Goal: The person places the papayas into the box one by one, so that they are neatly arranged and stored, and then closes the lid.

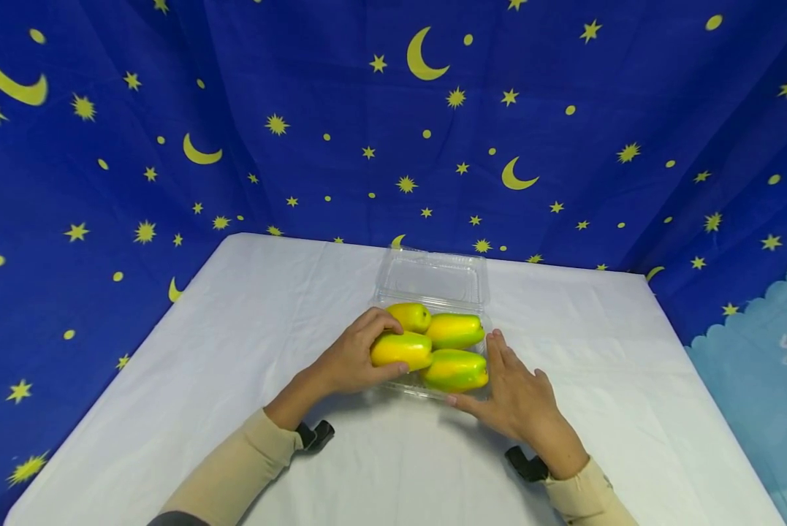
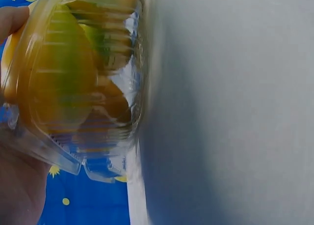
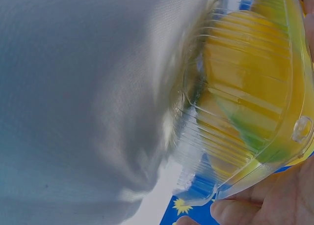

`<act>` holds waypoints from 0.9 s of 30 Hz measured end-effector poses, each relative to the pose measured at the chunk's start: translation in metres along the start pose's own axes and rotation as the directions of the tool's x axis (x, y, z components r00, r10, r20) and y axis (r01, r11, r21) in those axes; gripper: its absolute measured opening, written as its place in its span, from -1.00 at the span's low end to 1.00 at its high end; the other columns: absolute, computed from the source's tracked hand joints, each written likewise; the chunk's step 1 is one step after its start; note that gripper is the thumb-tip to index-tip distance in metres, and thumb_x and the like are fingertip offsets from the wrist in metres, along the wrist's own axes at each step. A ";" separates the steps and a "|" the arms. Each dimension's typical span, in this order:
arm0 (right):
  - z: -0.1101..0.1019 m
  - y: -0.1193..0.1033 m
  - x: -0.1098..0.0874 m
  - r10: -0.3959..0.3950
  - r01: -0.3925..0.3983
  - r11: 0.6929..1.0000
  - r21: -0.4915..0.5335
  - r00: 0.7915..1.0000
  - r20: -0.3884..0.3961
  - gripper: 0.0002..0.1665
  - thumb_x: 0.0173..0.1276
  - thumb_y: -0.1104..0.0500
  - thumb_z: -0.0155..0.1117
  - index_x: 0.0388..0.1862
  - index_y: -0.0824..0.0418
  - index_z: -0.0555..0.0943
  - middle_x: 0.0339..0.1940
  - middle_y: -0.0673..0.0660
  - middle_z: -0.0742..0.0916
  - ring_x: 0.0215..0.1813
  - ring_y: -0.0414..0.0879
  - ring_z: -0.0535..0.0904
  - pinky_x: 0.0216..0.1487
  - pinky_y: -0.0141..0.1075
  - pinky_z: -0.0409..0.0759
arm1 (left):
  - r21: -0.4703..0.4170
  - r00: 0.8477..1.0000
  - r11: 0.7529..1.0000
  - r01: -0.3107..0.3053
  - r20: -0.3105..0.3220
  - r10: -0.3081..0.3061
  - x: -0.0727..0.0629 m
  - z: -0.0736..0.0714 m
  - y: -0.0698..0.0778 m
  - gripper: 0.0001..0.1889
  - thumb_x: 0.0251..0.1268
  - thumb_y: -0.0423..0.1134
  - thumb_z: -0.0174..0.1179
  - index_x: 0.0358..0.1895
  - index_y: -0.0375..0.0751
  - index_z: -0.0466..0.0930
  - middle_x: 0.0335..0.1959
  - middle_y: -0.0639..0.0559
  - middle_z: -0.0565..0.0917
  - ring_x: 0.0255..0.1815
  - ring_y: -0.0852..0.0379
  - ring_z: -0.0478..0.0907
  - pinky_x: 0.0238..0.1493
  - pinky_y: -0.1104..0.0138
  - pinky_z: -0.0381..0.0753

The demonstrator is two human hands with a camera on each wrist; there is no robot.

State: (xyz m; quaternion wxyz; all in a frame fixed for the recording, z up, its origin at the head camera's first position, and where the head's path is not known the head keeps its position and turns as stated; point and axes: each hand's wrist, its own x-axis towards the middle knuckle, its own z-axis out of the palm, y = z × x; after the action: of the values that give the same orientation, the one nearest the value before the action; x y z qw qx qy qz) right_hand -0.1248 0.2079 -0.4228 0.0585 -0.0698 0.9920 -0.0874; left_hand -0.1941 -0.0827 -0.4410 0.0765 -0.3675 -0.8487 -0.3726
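A clear plastic clamshell box point(image 1: 406, 391) stands on the table with several oblong, glossy yellow-green fruits in it; their exact kind is unclear. My left hand point(image 1: 356, 358) grips the front left fruit point(image 1: 401, 352), fingers over its back and thumb along its front. Beside it lies the front right fruit point(image 1: 455, 371). Behind these are a back left fruit point(image 1: 409, 317) and a back right fruit point(image 1: 455, 331). Against the box's right side rests my right hand point(image 1: 521, 394), fingers extended and thumb near the front rim. Through the ribbed wall, both wrist views show fruit.
The box's hinged lid point(image 1: 432, 277) lies folded back towards the far table edge. White cloth covers the table point(image 1: 268, 307). Behind it hangs a blue curtain point(image 1: 340, 95) with yellow moons and stars. A light blue cloth point(image 1: 761, 372) hangs at the far right.
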 end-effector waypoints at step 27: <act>-0.001 0.000 0.000 -0.001 0.001 1.000 0.001 1.000 0.004 0.59 0.00 -0.82 -0.12 0.65 0.29 -0.14 0.67 0.28 0.04 0.56 0.27 0.25 0.25 0.51 0.26 | -0.015 0.998 0.999 -0.047 0.037 0.047 0.001 -0.004 -0.007 -0.47 0.07 0.09 0.47 0.02 0.06 0.43 0.01 0.19 0.47 0.00 0.26 0.46 0.01 0.31 0.58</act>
State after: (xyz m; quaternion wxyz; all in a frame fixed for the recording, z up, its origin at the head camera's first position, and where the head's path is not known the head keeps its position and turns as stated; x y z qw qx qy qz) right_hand -0.1248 0.2081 -0.4220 0.0605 -0.0707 0.9918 -0.0876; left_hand -0.2001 -0.0881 -0.4420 0.0667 -0.3948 -0.8385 -0.3697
